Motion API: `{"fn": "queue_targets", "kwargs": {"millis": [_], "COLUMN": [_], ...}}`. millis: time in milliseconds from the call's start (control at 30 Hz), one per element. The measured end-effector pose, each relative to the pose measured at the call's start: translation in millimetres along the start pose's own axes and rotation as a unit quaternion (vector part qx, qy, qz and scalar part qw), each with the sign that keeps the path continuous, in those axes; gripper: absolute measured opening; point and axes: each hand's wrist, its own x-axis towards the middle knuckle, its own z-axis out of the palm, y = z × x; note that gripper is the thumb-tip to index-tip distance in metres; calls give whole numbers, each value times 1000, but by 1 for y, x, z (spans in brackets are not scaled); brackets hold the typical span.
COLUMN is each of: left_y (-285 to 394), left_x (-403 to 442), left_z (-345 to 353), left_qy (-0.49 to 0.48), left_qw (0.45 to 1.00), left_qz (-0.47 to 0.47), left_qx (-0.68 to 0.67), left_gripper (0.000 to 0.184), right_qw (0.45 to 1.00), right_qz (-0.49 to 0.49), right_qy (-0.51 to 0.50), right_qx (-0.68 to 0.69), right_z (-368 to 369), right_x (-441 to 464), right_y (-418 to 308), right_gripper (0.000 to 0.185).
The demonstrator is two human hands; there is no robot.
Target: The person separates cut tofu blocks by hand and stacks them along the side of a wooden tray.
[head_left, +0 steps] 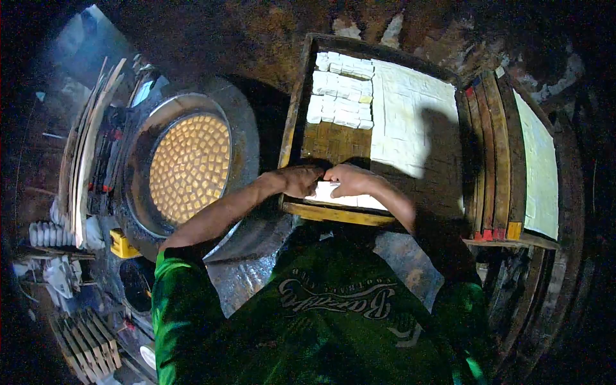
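Note:
My left hand (pixel 300 181) and my right hand (pixel 351 181) are close together at the near edge of a wooden tray (pixel 296 122). Their fingers are curled around white tofu (pixel 326 190), with the fingertips partly hidden. Further back in the tray, cut tofu blocks (pixel 340 91) stand in short rows on the left. A large scored sheet of tofu (pixel 410 115) covers the right side, its near part in the shadow of my head and arm.
To the left, a wide round pan (pixel 136 168) holds many golden pieces (pixel 190 168). Stacked wooden frames (pixel 493 160) with another white sheet (pixel 540 173) stand on the right. A yellow object (pixel 122 244) sits beside the pan, and wood slats (pixel 83 343) lie lower left.

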Motion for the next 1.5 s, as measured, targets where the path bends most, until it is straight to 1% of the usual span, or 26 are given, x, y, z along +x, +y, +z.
{"fn": "queue_targets", "kwargs": {"millis": [33,100,167,200,233,300,333,367,433,567,633,667,733,767,833,867,933,1000,1067,1100,1133,1167,1233,1300,1367,1500], "left_y": [-13,-14,-20,-25,-29,-18,-10,-1,12,15,25,22,8,6,6,5,5,9,14,17,20,23,27,26,25,36], "left_x": [6,8,12,16,19,15,14,11,5,6,2,4,12,14,19,22,19,11,4,1,-2,-4,-5,-3,1,4], "left_z": [11,12,15,19,24,17,10,2,-8,-6,-14,-10,4,10,24,21,20,15,12,11,11,9,5,8,12,6], "left_qy": [42,61,81,58,34,37,41,39,15,43,-7,-6,26,27,126,126,115,102,117,118,103,88,90,89,127,113], "left_qw": [998,995,991,994,997,998,998,998,998,997,995,995,997,997,991,987,986,985,984,984,989,994,994,994,990,991], "left_qz": [49,79,107,88,69,39,10,12,-30,1,-62,-62,-14,-14,46,100,113,126,135,135,103,70,59,48,45,12], "left_qx": [3,7,10,7,4,-24,-49,-48,-58,-57,-77,-77,-72,-73,-22,0,-28,-55,-22,-21,-15,-8,-23,-38,37,68], "left_gripper": [52,51,50,50,49,49,49,49,48,48,49,49,59,59,63,64,62,59,58,58,59,59,61,63,66,67], "right_qw": [1000,995,997,997,995,995,995,995,994,996,996,996,996,996,995,995,991,994,997,995,993,993,997,997,995,998], "right_qz": [-1,-38,-6,26,73,71,83,85,58,47,77,77,52,52,69,69,117,94,71,77,84,84,34,49,63,32], "right_qy": [-2,80,56,32,-30,-55,-51,-49,-60,-27,-38,-39,-38,-39,-47,-48,-66,-54,-41,-62,-83,-84,-63,-65,-65,-56], "right_qx": [-1,-34,-53,-72,-62,-45,-33,-31,-70,-71,-38,-38,-58,-59,-54,-56,-15,-8,-2,-3,-4,-5,-40,-3,34,-5], "right_z": [-1,-3,-14,-22,-34,-35,-32,-31,-30,-24,-26,-26,-27,-27,-30,-31,-32,-29,-29,-29,-29,-27,-22,-20,-22,-24], "right_x": [-3,-15,-21,-26,-31,-33,-33,-33,-31,-36,-40,-40,-41,-41,-43,-42,-41,-40,-40,-40,-41,-41,-41,-41,-43,-47], "right_y": [-2,-6,-8,-12,-15,4,13,16,18,19,11,12,13,11,7,7,6,14,16,13,10,11,14,15,11,5], "right_gripper": [48,44,43,42,41,40,40,40,40,39,40,40,42,42,44,44,51,55,59,61,63,63,61,60,59,58]}}
